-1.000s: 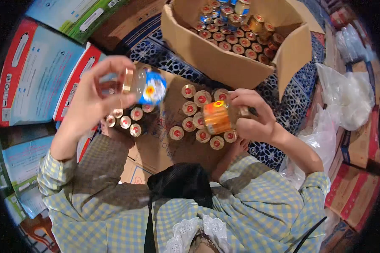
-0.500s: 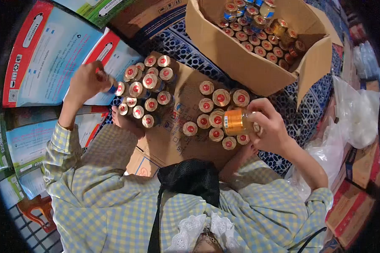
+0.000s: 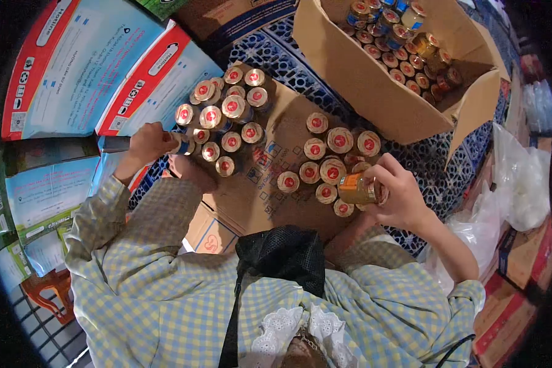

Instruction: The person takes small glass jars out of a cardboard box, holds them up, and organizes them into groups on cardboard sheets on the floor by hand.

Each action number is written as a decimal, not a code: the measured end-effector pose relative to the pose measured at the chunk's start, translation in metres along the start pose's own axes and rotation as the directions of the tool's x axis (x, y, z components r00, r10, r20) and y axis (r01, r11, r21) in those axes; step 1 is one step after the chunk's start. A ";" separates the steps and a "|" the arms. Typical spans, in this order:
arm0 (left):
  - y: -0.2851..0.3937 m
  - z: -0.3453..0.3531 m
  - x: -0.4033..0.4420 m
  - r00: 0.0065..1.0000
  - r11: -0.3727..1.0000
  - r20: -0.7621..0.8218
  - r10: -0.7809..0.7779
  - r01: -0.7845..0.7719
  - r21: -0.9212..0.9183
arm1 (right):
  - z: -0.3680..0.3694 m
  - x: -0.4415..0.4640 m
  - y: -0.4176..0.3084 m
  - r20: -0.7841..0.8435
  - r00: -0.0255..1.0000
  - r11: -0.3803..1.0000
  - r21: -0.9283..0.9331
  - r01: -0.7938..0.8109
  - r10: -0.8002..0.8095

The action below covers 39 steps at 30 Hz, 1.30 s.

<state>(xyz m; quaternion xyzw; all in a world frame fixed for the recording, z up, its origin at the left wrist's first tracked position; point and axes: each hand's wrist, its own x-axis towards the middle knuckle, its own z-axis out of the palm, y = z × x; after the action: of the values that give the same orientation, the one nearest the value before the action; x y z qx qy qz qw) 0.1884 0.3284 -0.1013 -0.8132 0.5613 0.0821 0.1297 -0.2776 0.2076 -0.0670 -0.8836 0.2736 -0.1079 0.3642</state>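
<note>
At the left edge of a cluster of gold-lidded jars (image 3: 233,107), my left hand (image 3: 151,144) has its fingers closed on a small jar (image 3: 182,143). My right hand (image 3: 400,191) grips a glass jar with an orange label (image 3: 357,189), tilted on its side over the right group of jars (image 3: 340,140). Both groups stand on a flat cardboard sheet (image 3: 280,110), their round lids with red marks facing up. Part of each held jar is hidden by my fingers.
An open cardboard box (image 3: 374,104) full of jars stands at the upper right. Printed cartons (image 3: 73,73) line the left side. Plastic bags (image 3: 524,184) and red-brown boxes (image 3: 506,313) lie at the right. Blue patterned flooring (image 3: 270,52) shows around the sheet.
The blue-labelled jar in my left hand went from above the sheet to the left cluster's edge. My right hand still holds the orange-labelled jar, now lower. The whole view has shifted.
</note>
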 end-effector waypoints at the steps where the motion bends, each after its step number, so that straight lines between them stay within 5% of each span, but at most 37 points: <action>1: 0.001 0.003 0.000 1.000 1.000 -0.005 0.008 -0.008 0.000 | 0.001 0.001 -0.001 0.002 1.000 1.000 -0.002 0.001 -0.001; 7: 0.013 0.012 0.000 0.995 0.999 0.091 0.035 -0.038 0.034 | 0.002 0.005 -0.007 0.050 0.999 1.000 0.007 -0.002 0.002; 25: -0.002 0.033 -0.005 0.977 0.977 -0.069 0.203 -0.197 0.085 | 0.018 -0.007 -0.003 0.058 0.996 0.998 -0.024 0.064 -0.063; 35: 0.022 -0.004 -0.018 0.979 0.976 -0.073 0.191 -0.181 0.124 | 0.056 -0.027 0.015 0.318 0.946 0.992 -0.123 -0.016 0.055; 39: 0.024 -0.015 -0.020 0.948 0.966 -0.187 0.259 -0.258 0.029 | 0.062 -0.032 0.020 0.372 0.926 0.991 -0.132 -0.015 0.063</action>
<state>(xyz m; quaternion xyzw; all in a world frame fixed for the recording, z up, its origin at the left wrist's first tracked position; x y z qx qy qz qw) 0.1584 0.3335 -0.0845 -0.7367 0.6728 0.0197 0.0654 -0.2883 0.2504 -0.1246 -0.9037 0.2227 0.0882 0.3549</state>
